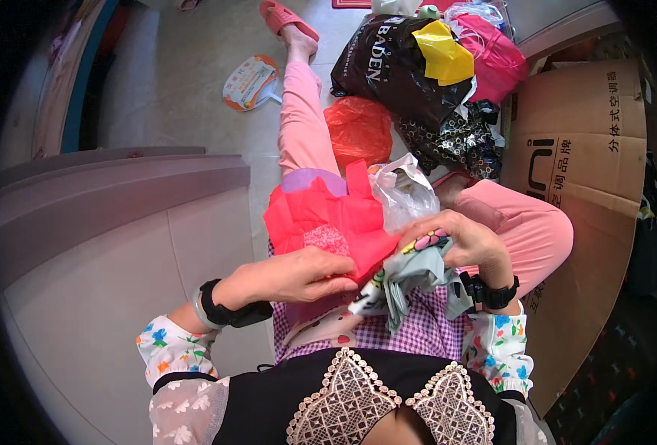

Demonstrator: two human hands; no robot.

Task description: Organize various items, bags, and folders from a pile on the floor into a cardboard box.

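Observation:
My left hand (306,275) pinches the near edge of a bright red fabric-like bag (289,219) spread over my lap. Its thumb and fingertips are closed on the material. In my right hand (464,239) is a crumpled grey-green plastic bag (417,272) with a coloured flower print, its folds hanging towards my apron. The red bag's right corner reaches under the right fingers; whether they grip it too is hidden. A translucent white plastic bag (409,192) lies just beyond that hand. Beneath everything is a purple checked apron (431,322) with a cartoon patch.
A black shopping bag (400,61) with writing, a pink bag (489,55), an orange-red plastic bag (359,128) and a black patterned bag (456,139) lie ahead. A hand fan (250,80) is on the floor. Flattened cardboard (584,139) stands right, a grey panel (111,267) left.

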